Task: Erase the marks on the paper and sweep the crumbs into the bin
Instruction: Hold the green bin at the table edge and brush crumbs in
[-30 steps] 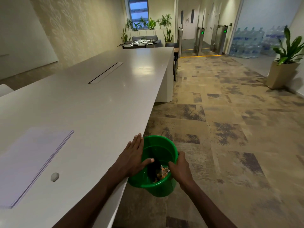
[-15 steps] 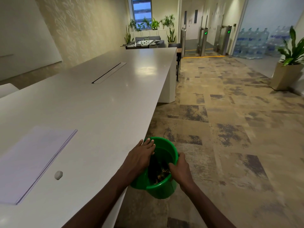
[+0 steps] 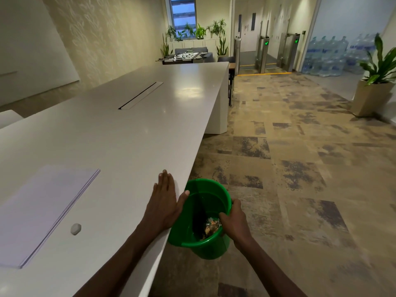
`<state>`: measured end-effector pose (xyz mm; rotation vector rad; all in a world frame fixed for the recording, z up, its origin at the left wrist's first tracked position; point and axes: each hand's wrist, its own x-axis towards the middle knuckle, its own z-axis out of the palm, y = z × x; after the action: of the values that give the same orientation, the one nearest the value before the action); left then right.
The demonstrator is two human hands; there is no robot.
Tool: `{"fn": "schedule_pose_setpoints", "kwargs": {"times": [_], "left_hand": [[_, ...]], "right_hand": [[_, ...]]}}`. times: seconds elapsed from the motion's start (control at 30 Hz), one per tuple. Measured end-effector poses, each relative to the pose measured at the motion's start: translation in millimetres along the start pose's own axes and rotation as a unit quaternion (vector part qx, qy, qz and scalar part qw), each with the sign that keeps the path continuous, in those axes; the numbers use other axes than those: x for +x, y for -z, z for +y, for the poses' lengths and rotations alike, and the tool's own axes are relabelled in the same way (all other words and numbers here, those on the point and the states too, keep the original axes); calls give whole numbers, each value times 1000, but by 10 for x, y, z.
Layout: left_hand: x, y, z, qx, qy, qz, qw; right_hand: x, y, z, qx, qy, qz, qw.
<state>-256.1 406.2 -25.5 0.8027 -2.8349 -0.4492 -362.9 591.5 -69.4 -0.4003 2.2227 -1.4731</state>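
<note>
The right hand [image 3: 232, 221] is gripping the rim of the green bin [image 3: 211, 192], litter showing inside, while the left hand [image 3: 164, 202] is lying flat, fingers straight, on the table [image 3: 128, 129] edge.

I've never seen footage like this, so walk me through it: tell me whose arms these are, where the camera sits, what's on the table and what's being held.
There is no machine here. The arms belong to a person wearing a wide-angle camera on the head, looking forward and down, so you see what they see. The left hand lies flat, fingers straight, at the edge of a long white table. The right hand grips the rim of a green bin held beside that edge, below the tabletop; some rubbish lies inside. On the table are a stack of paper and, beside it, a small whitish eraser. Any crumbs are too small to see.
</note>
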Motion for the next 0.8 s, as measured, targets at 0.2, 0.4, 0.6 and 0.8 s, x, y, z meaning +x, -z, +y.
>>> {"fn": "schedule_pose_setpoints", "kwargs": {"times": [0.2, 0.4, 0.6, 0.8], "left_hand": [[-78, 30, -123, 38, 85, -46, 995], [-58, 2, 44, 57, 21, -83, 995], [-54, -77, 263, 57, -27, -99, 993], [-67, -88, 466, 49, -88, -124, 987]], "right_hand": [[-18, -2, -16, 5, 3, -6, 1000], [-33, -6, -17, 6, 2, -5, 1000], [-45, 1, -33, -3, 8, -4, 1000], [-37, -15, -7, -7, 12, -1, 1000]]}}
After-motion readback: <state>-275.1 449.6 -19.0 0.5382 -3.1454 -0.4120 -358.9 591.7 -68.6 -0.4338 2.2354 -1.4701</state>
